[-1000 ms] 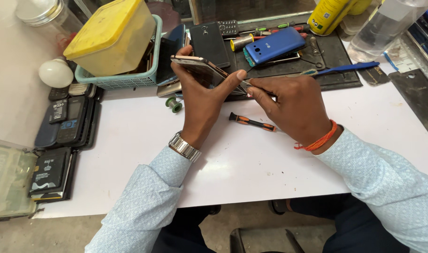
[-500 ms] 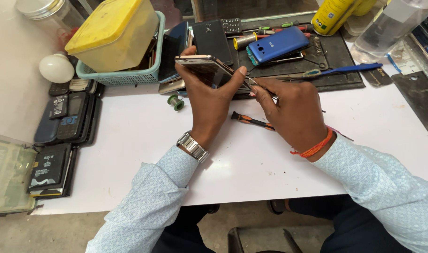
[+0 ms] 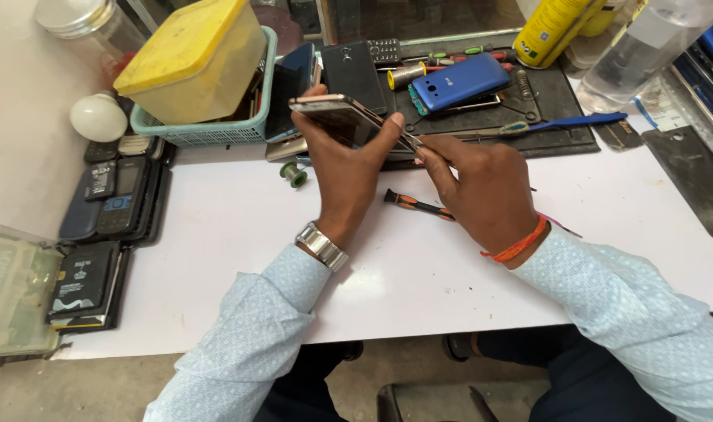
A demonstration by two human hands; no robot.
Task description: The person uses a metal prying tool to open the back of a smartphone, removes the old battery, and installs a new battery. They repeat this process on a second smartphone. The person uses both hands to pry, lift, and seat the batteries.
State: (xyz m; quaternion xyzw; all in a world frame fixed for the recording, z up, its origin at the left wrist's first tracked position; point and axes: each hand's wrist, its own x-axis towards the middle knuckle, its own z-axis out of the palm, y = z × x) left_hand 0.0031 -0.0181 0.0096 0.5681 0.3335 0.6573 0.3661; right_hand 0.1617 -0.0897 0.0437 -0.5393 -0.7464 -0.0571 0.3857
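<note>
Left grip (image 3: pixel 345 160) clamps phone (image 3: pixel 349 121) | right grip (image 3: pixel 481 187) pinches thin tool (image 3: pixel 419 144) at phone edge

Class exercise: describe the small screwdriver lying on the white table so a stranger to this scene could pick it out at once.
Start at the white table and find the person's right hand at its middle. Just left of that hand, lying flat on the white surface, is the screwdriver. Its black and orange handle and its place on bare white set it apart from the blue-handled tool up on the dark mat.
</note>
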